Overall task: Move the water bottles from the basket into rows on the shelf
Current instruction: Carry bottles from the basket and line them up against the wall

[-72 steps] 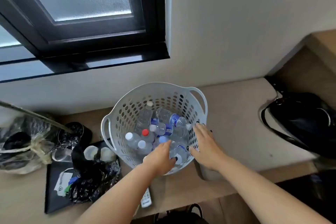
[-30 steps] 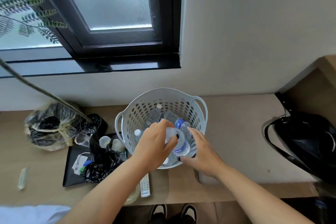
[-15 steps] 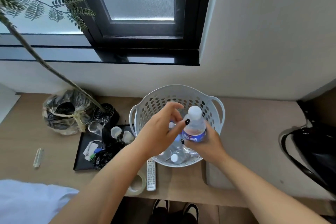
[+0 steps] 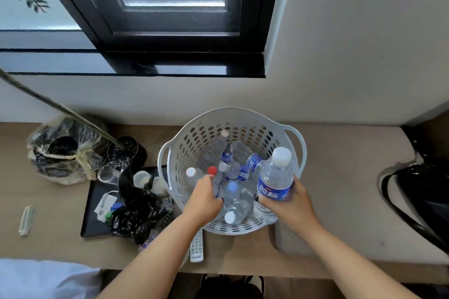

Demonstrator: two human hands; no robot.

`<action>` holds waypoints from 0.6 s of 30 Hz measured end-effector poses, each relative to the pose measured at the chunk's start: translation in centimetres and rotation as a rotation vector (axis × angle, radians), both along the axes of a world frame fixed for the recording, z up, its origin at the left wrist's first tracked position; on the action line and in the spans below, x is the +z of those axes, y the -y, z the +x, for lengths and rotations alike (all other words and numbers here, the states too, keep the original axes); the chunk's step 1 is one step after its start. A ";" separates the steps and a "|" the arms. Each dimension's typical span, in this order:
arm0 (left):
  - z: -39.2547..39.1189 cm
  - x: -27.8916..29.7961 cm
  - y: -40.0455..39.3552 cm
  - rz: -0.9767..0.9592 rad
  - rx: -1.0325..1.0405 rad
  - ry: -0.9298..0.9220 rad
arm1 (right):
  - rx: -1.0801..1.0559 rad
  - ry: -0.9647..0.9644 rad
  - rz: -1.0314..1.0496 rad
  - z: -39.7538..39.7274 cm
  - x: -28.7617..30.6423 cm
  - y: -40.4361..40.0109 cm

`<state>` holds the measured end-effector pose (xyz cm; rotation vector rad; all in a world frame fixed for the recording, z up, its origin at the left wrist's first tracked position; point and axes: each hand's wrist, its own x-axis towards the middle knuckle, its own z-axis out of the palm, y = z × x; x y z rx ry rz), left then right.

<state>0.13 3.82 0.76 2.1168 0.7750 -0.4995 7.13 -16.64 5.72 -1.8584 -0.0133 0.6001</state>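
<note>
A long beige table runs along a pale wall beneath a dark-framed window. Near the middle of the table stands a round white perforated basket with two loop handles. Inside it lie several clear plastic water bottles, heaped and pointing different ways, most with blue labels and white caps, one with a red cap and one with a pale blue cap. At the right end of the table sits a black bag with a long strap. Toward the left end is a knotted clear plastic sack of dark items, and beside the basket a black tray carries crumpled black plastic, small cups and packets. A white remote control lies at the table's front edge, partly under the left forearm. The right hand grasps one blue-labelled bottle over the basket's right side, fingers wrapped round its lower body; the bottle stands nearly upright, white cap uppermost, leaning slightly away from the person. The left hand reaches down into the basket with fingers curled among the bottles by the red cap; whether they grip one cannot be told. A white comb-like object lies near the table's left front.
</note>
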 end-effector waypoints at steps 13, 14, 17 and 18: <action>1.2 -8.9 -2.0 0.173 -0.135 -0.195 | 0.016 -0.027 -0.008 -0.8 -4.2 -1.3; 1.2 -9.0 -2.0 0.193 -0.157 -0.177 | 0.013 -0.027 -0.010 -1.0 -4.3 -1.3; 1.6 -9.1 -2.5 0.277 -0.241 -0.139 | -0.009 -0.011 -0.017 -1.4 -4.5 -1.4; 1.6 -8.9 -2.6 0.308 -0.279 -0.130 | -0.020 -0.004 -0.018 -1.5 -4.4 -1.5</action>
